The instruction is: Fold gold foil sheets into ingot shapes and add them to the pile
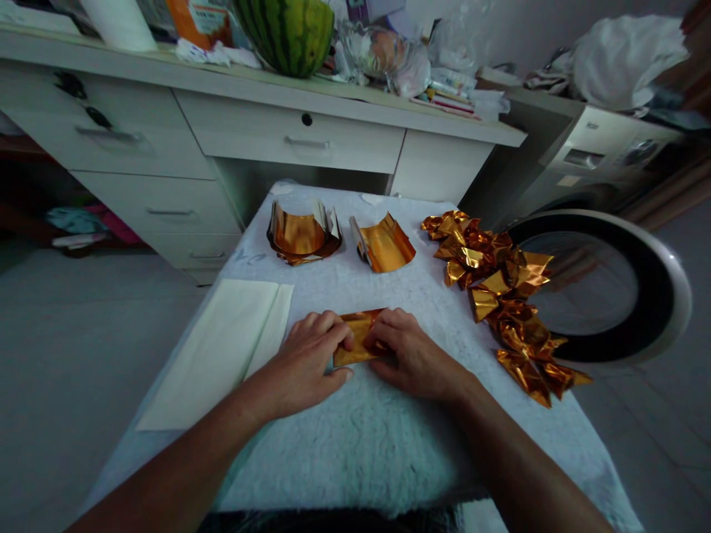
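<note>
A sheet of gold foil paper (355, 354) lies at the near middle of the cloth-covered table, partly folded over. My left hand (314, 355) has its fingers curled over the sheet's left end, the thumb along the near side. At the right end, my right hand (408, 352) grips the paper with bent fingers; its fingertips press on the gold side. Beyond them sit a curved stack of gold paper (303, 235) and a smaller curved gold stack (386, 244). Several folded gold foil pieces (500, 281) are heaped along the table's right side.
White paper sheets (216, 333) lie on the left of the table (355, 444). Behind stands a white drawer cabinet (300, 137) with a watermelon (286, 33) and plastic bags on top. A washing machine's open round door (661, 289) reaches close to the table's right edge.
</note>
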Tool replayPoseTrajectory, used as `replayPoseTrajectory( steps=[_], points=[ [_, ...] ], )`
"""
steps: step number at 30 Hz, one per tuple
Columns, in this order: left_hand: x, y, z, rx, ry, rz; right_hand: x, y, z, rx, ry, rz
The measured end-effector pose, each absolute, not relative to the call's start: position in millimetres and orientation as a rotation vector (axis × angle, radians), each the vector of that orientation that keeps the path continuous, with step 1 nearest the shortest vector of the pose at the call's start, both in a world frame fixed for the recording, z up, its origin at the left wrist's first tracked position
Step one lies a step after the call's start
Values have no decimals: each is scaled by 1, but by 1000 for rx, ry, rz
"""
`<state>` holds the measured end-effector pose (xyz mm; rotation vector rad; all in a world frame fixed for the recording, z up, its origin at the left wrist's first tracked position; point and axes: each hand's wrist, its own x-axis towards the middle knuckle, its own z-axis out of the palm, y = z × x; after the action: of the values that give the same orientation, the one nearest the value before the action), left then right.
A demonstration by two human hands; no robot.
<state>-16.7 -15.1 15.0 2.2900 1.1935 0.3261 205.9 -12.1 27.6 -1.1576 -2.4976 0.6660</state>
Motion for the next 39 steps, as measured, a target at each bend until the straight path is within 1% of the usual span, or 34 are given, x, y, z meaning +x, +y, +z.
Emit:
replayPoseTrajectory(
  steps=[5, 14, 25, 33, 39],
  points=[
    [-17, -14, 15, 2277, 1202, 359, 208, -8, 20, -1118, -2513, 625],
    [-13, -11, 16, 2298, 1231, 410, 206, -8, 25, -1112, -2523, 596],
    [-11, -9, 20, 2268, 1242, 366, 213, -6, 26, -1277, -2411, 702],
    [-11, -10, 21, 2289, 1312, 326, 205, -3, 25, -1540, -2395, 628],
    [-11, -9, 18, 2310, 1428, 262, 207, -3, 25, -1637, -2386, 595]
  ],
)
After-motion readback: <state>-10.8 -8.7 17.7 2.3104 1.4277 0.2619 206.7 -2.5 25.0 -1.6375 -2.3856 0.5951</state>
